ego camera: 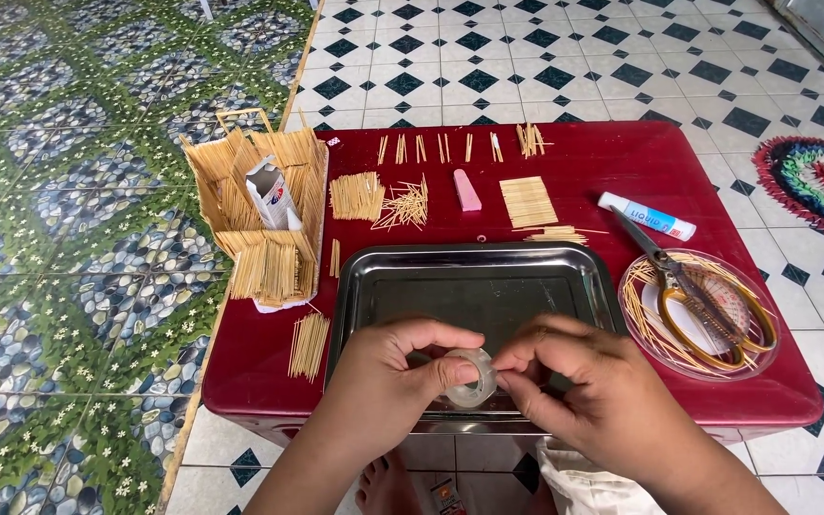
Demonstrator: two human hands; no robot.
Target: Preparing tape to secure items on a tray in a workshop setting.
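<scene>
My left hand [383, 377] and my right hand [588, 391] both pinch a small roll of clear tape [469, 379] above the near rim of a steel tray [474, 286]. The left fingers hold the roll's left side. The right thumb and forefinger press on its right edge. The tray lies on a low dark red table [622, 162]. A bundle of thin wooden sticks [309, 345] lies just left of the tray.
A stick-built model [259, 215] with a small white carton stands at the table's left. Stick piles [528, 201], a pink eraser [466, 190], a glue tube [648, 216] and scissors [693, 296] on a clear plate lie around. A round rug [817, 181] sits right.
</scene>
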